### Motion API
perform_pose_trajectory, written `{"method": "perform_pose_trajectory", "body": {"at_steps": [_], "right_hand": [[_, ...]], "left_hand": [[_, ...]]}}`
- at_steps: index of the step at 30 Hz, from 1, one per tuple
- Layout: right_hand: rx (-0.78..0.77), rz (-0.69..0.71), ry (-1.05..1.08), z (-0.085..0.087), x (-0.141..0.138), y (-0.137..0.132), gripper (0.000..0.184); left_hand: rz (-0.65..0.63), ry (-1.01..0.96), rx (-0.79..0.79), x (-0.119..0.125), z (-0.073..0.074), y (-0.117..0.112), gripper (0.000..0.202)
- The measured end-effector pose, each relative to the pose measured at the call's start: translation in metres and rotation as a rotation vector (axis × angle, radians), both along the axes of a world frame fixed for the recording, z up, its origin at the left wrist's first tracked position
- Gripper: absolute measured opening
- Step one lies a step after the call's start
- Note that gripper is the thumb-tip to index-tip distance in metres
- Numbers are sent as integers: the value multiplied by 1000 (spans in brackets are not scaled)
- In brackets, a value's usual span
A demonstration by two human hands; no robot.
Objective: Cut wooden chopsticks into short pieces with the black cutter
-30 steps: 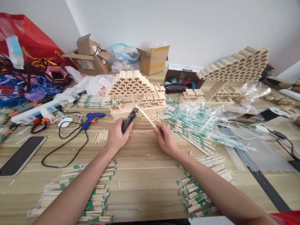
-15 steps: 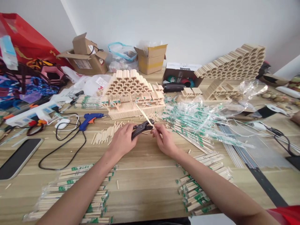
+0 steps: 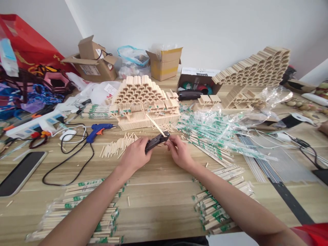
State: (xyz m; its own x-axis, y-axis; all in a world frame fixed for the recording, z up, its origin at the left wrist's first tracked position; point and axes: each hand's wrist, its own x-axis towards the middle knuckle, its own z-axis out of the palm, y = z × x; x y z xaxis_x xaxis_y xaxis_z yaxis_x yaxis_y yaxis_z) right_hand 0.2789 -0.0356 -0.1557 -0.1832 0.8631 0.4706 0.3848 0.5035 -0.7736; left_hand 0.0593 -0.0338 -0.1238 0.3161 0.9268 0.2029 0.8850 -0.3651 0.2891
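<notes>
My left hand point(image 3: 135, 153) is wrapped round the handles of dark cutting pliers point(image 3: 153, 142), squeezed close together. A pale wooden chopstick point(image 3: 155, 124) slants from the plier jaws up and left, towards a stacked stick structure point(image 3: 143, 99). My right hand point(image 3: 180, 152) pinches the near end of the chopstick beside the jaws; the fingers partly hide that end. Short cut stick pieces point(image 3: 115, 147) lie in a row left of my left hand. More bits point(image 3: 164, 127) are scattered behind the pliers.
A blue glue gun point(image 3: 96, 132) with a black cable lies left, near a phone point(image 3: 22, 172). Wrapped chopsticks lie in a left bundle point(image 3: 77, 208) and a right bundle point(image 3: 217, 208). Torn plastic wrappers point(image 3: 220, 130) spread at right. A honeycomb stick structure point(image 3: 258, 70) and cardboard boxes point(image 3: 165, 65) stand behind.
The plier handles have closed together in my left hand, and the jaws have turned slightly. The chopstick's far end has shifted a little left. My right hand has barely moved.
</notes>
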Motion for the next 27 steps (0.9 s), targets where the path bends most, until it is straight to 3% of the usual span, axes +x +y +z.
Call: {"method": "perform_pose_trajectory", "body": {"at_steps": [17,23,27], "right_hand": [[0,-8,-12,-1,0,-1,7],[14,-13,-14,2,0,0,7],[100,-70,-77,5,2,0,5]], "left_hand": [[51,11,-61,0,2,0,26],[62,35,28,0,-1,0,18],[71,-55,129,-3,-1,4,21]]}}
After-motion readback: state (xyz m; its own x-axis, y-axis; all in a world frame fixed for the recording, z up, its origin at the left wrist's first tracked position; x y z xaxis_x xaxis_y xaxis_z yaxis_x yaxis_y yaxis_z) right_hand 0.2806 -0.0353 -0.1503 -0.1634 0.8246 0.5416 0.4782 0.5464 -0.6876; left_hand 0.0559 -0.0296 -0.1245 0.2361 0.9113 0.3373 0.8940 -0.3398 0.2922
